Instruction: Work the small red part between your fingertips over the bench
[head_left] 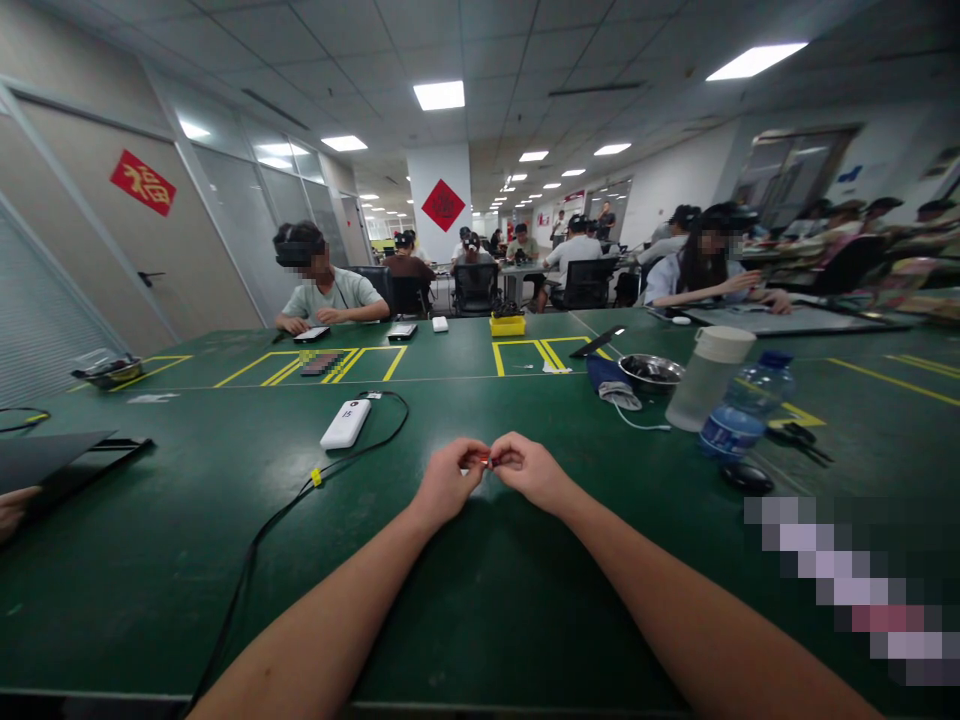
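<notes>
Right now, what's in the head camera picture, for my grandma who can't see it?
A left hand and a right hand pinch something tiny and reddish, too small to name, over a green table. A white box and black cable lie to the left; a blue-capped bottle and a pale bottle stand to the right. Farther back sit several people.

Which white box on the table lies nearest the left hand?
The marked white box beside the black cable; the small white box across the table lies farther from the left hand.
</notes>
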